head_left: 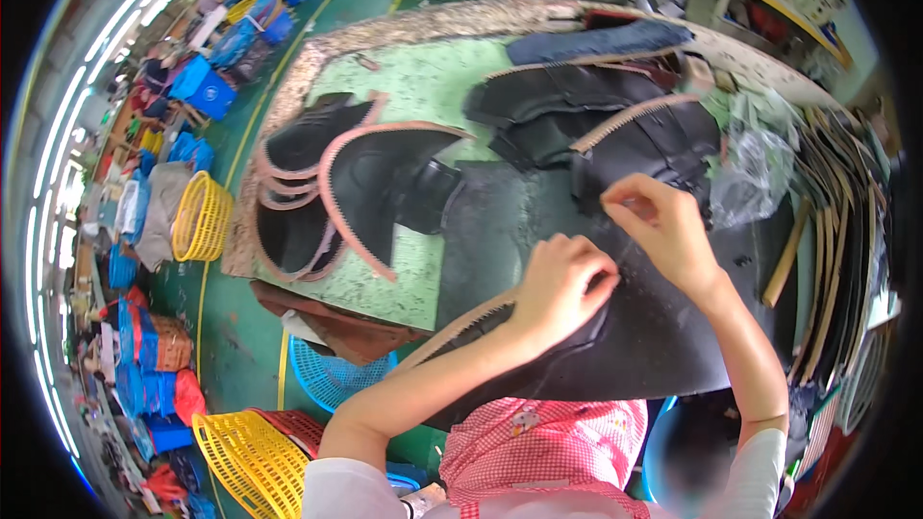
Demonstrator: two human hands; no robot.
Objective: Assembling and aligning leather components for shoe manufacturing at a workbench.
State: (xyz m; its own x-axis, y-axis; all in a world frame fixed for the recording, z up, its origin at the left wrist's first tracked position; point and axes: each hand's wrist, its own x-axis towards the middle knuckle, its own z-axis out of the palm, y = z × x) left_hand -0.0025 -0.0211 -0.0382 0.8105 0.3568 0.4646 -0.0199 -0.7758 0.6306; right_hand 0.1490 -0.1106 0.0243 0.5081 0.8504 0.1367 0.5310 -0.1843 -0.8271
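Observation:
A large black sheet piece (538, 221) with a tan zigzag-cut edge lies on the worn green table (423, 77) in front of me. My left hand (558, 288) is curled into a fist, pressing down on the sheet near its zigzag edge. My right hand (659, 226) hovers just to the right, fingers pinched around a thin thread or strip that is hard to make out. Both forearms come in from the lower edge.
Curved black pieces with pink zigzag borders (346, 183) lie stacked at the left of the table. More black pieces (577, 106) and a clear plastic bag (755, 173) sit at the back. Yellow baskets (202, 216), blue bins (207, 86) and a blue basket (332, 375) stand on the floor.

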